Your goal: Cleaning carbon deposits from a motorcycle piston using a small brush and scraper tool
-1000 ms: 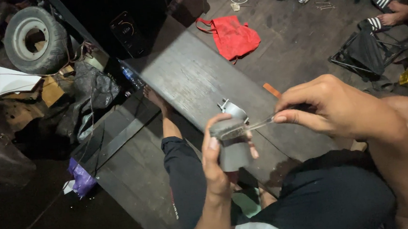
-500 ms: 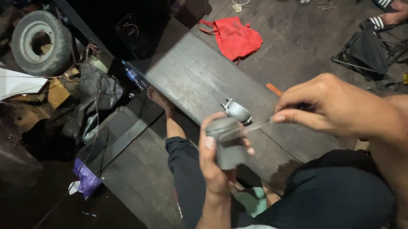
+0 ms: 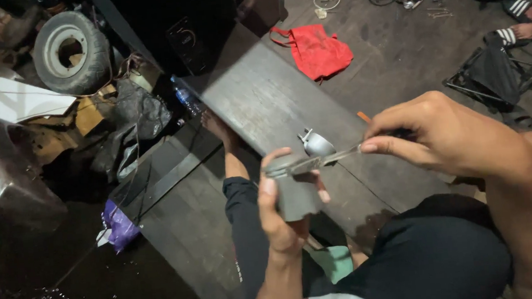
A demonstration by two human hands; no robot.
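A long grey wooden bench [image 3: 262,100] runs under both hands, and a small shiny metal part [image 3: 315,143] sits on it just beyond the left hand [image 3: 283,211]. An orange pencil [image 3: 363,117] lies near the right hand [image 3: 439,132].

Small block [image 3: 297,194] held in left hand [image 3: 280,220] above bench plank [image 3: 262,100], thin tool [image 3: 323,160] in right hand [image 3: 440,134] lying across block top. Cup-shaped metal part [image 3: 315,143] on plank just behind block; cloth bag [image 3: 316,51] on floor beyond plank. Tyre [image 3: 72,50] far left, plastic bottle [image 3: 184,99] just beside plank's left edge, folding stool [image 3: 498,74] to right.
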